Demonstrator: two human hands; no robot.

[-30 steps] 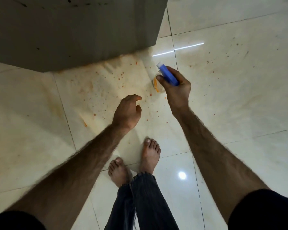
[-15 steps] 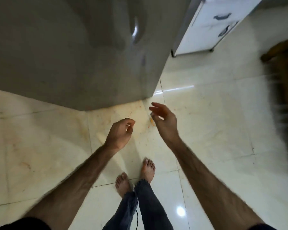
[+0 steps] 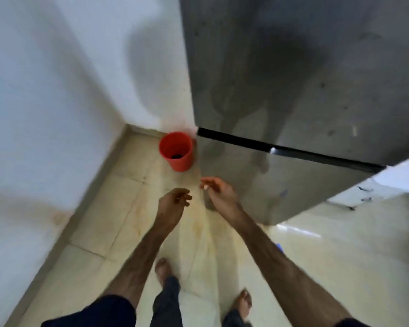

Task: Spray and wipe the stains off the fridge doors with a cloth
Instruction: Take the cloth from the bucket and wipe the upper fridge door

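Observation:
The grey steel fridge (image 3: 293, 67) fills the upper right, its two doors split by a black gap (image 3: 281, 147); dark specks and streaks mark the upper door. My left hand (image 3: 172, 204) hangs in front of me with loosely curled fingers, holding nothing. My right hand (image 3: 219, 192) is just right of it, close to the lower door (image 3: 281, 185), fingers apart and empty. A small blue bit (image 3: 279, 247), perhaps the spray bottle's top, peeks out on the floor behind my right forearm. No cloth is in view.
A red bucket (image 3: 176, 151) stands on the tiled floor in the corner between the white wall (image 3: 57, 90) and the fridge's left edge. A white cabinet (image 3: 376, 187) shows to the right of the fridge. My bare feet are at the bottom.
My right hand held the blue spray bottle by the floor, then let it go. The view has risen and swung left, so the fridge doors, wall and red bucket now show.

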